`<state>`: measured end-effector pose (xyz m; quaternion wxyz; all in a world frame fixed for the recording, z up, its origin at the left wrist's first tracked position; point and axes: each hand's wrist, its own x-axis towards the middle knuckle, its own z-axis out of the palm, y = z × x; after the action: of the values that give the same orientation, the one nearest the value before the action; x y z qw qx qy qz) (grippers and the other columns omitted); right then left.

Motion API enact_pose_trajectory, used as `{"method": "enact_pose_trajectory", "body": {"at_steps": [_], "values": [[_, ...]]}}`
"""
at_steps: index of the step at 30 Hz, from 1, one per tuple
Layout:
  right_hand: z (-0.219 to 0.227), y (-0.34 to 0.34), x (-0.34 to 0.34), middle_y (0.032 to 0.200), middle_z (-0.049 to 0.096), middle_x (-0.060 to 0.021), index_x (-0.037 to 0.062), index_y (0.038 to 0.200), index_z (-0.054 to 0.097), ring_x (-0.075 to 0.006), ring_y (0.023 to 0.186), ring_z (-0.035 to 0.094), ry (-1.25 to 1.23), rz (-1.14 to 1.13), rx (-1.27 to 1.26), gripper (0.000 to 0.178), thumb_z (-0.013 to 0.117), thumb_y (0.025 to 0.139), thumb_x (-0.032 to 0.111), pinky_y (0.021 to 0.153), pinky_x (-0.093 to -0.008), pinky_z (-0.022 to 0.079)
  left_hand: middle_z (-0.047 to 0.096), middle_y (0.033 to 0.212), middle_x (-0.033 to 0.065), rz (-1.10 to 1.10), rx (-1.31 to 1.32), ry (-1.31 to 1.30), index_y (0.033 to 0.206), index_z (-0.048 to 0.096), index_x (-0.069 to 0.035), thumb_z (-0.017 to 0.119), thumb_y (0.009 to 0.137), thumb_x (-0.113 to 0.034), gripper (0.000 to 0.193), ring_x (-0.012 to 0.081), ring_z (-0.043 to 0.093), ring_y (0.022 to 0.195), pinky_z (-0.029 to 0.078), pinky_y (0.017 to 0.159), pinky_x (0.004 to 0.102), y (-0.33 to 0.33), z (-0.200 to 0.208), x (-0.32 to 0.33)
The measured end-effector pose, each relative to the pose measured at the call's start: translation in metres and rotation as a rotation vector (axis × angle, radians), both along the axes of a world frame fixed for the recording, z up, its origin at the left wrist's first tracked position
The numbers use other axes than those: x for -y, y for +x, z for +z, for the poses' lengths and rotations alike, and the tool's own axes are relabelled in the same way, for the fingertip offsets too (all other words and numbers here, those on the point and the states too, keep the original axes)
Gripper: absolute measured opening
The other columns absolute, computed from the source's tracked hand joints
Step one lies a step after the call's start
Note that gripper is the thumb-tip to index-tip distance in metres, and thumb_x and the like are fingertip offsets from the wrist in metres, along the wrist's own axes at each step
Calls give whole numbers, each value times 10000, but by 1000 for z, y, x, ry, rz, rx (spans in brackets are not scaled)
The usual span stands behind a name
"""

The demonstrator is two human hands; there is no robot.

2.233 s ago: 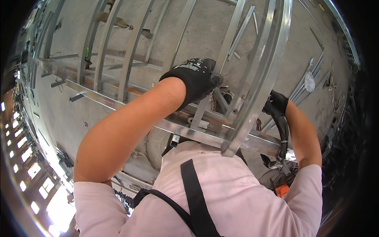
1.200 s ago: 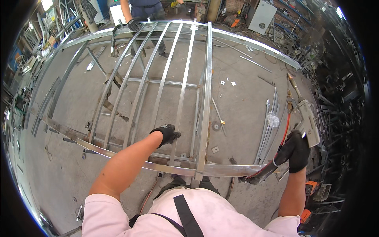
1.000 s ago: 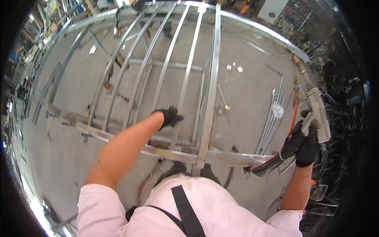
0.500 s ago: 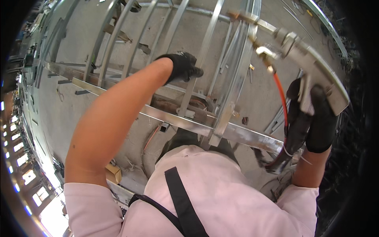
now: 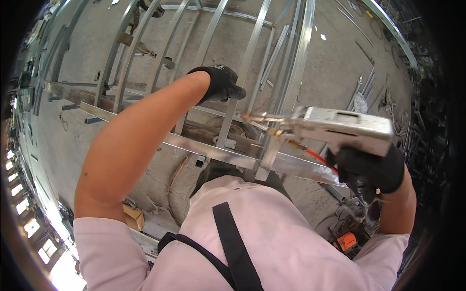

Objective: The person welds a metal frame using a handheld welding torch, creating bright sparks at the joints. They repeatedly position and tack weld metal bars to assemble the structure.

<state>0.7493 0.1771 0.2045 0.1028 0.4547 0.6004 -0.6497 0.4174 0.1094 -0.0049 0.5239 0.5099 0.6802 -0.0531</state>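
My right hand (image 5: 371, 167), in a black glove, is closed round the grip of a handheld welding gun (image 5: 344, 127). The gun has a silver box-shaped body, a narrow copper-coloured nozzle pointing left, and an orange hose below it. Its tip hangs above the right part of a metal frame (image 5: 213, 150), close to where an upright piece crosses the front rail. My left hand (image 5: 219, 86), gloved in black too, has its fingers curled over one of the frame's metal tubes (image 5: 251, 43). The undersides of those fingers are hidden.
Several parallel tubes stretch away from the front rail. Loose metal strips (image 5: 371, 82) and a clear plastic piece (image 5: 360, 103) lie on the concrete floor at right. An orange object (image 5: 345, 241) sits among cables by my right elbow; a cardboard box (image 5: 133, 217) is at lower left.
The welding gun has come down and left in my right hand, its nozzle swinging from the far side to over the frame near the front rail. My left hand stays at the same tube.
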Motion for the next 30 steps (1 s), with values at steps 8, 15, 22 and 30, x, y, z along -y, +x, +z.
{"method": "enact_pose_trajectory", "body": {"at_steps": [8,15,22,30], "values": [[-51,-49,-10,879,732,-55,-41,1341,673,-118,717,667,-259,337,115,421,756,967,133,630,-288,539,777,988,128,-36,-47,28,1070,760,-32,748,933,-483,471,257,736,949,539,894,408,1,6,-1],[-68,-52,-6,958,726,-72,-6,1443,614,-126,733,652,-342,385,6,511,739,994,204,640,-294,548,780,1001,133,-14,-43,-27,1110,756,-24,747,942,-487,492,250,732,946,537,897,399,2,11,-2],[-68,-55,-9,909,715,-63,17,1452,618,-117,726,644,-344,413,11,535,751,992,256,609,-286,528,781,1022,137,-6,-41,-26,1160,747,-21,743,966,-470,490,245,732,964,540,916,392,3,13,-1],[-75,-52,-8,816,709,-57,26,1439,632,-109,666,643,-358,404,7,526,762,978,245,564,-277,503,776,1045,135,0,-45,-37,1172,740,-26,743,967,-475,493,251,728,986,536,934,395,4,16,-3]]}}
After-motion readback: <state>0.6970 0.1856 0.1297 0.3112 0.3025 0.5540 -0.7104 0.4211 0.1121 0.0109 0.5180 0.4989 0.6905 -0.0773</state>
